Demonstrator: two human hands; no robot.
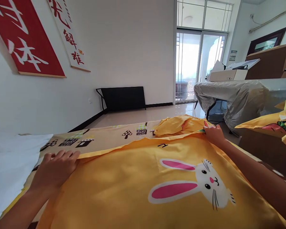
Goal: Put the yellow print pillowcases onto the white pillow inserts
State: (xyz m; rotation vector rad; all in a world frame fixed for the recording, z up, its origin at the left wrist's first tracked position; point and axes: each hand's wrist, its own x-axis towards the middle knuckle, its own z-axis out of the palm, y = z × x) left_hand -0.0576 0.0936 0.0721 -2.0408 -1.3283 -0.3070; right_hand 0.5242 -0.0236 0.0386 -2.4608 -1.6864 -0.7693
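Observation:
A yellow pillowcase [138, 184] printed with a white rabbit with pink ears lies spread over a beige patterned sheet [102, 136]. My left hand [56, 168] rests on the pillowcase's far left corner with its fingers curled over the edge. My right hand [213, 133] pinches the far right corner of the same cloth. A crumpled heap of yellow fabric [181, 124] lies just beyond, touching my right hand.
A white pillow [9, 165] lies at the left. Another yellow cushion [271, 124] sits at the right. Behind stand a plastic-covered table [238, 92] with cardboard boxes [269, 63], a black folded table [122, 98] against the wall, and glass doors [197, 63].

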